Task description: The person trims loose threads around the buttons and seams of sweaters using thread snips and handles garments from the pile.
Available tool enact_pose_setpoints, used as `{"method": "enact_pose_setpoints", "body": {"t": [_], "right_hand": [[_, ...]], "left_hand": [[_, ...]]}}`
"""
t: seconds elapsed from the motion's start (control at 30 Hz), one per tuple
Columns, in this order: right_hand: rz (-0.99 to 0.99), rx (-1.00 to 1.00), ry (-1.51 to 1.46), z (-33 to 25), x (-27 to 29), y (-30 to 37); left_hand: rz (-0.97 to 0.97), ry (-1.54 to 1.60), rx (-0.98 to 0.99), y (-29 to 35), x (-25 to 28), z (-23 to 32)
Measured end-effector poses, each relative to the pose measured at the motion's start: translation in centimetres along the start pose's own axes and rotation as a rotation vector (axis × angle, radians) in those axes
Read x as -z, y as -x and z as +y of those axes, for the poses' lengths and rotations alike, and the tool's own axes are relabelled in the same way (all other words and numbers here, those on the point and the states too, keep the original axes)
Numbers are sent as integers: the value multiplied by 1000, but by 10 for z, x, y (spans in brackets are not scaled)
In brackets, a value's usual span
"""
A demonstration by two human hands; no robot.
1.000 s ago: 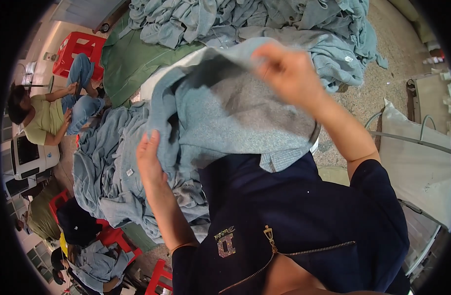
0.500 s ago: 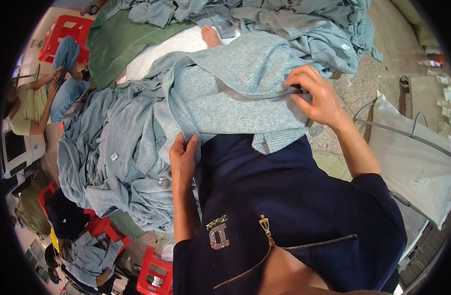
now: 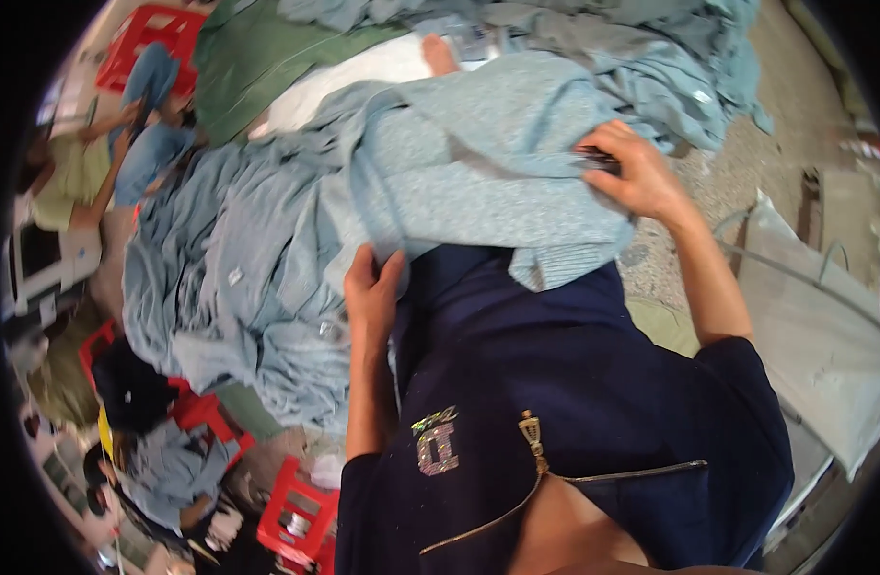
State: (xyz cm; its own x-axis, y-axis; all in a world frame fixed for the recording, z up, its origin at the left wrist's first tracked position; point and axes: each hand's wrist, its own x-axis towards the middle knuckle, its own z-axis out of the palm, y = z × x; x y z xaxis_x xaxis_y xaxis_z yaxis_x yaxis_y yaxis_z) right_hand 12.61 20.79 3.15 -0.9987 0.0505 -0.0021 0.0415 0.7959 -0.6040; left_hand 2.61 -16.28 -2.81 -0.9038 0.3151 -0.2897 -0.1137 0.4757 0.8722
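Observation:
A light blue knit sweater (image 3: pixel 497 206) lies spread across my lap, its ribbed end hanging toward me. My left hand (image 3: pixel 371 278) is closed on the sweater's near left edge, pinching a narrow band between thumb and fingers. My right hand (image 3: pixel 632 172) curls round a small dark tool (image 3: pixel 601 159), mostly hidden by the fingers, so its kind cannot be made out. That hand is at the right side of the sweater, by a long edge that runs across it. Some blur softens the details.
A big heap of similar blue knits (image 3: pixel 239 259) lies left; more knits (image 3: pixel 641 67) lie beyond. A bare foot (image 3: pixel 438 55) shows on white cloth. One person (image 3: pixel 76 182) sits far left, another (image 3: pixel 172 470) lower left, near red stools (image 3: pixel 296 508). A white sack (image 3: pixel 814 326) stands right.
The whole view has shifted slightly, so things sit a little further right and higher. Both hands keep nearly the same places on the sweater; the dark tool in the right hand shows more.

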Motion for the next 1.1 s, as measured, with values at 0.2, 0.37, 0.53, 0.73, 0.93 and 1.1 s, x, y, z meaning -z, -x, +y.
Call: {"method": "enact_pose_setpoints", "body": {"t": [0.2,0.37,0.53,0.73,0.93,1.1], "right_hand": [[92,77,28,1,10,2],[88,150,40,-23,17,6],[498,172,35,-54,74,18],[-182,415,-283,-103,89,-9],[-391,561,-245,-128,-22,-81],[-460,408,-413,-111,-54,-101]], "left_hand": [[67,276,111,-9,-8,13],[79,214,103,-28,-4,10],[-124,177,-46,-29,1,2],[-240,276,-86,-22,8,9],[-489,398,-91,-18,30,79],[-524,509,1,-22,31,62]]}}
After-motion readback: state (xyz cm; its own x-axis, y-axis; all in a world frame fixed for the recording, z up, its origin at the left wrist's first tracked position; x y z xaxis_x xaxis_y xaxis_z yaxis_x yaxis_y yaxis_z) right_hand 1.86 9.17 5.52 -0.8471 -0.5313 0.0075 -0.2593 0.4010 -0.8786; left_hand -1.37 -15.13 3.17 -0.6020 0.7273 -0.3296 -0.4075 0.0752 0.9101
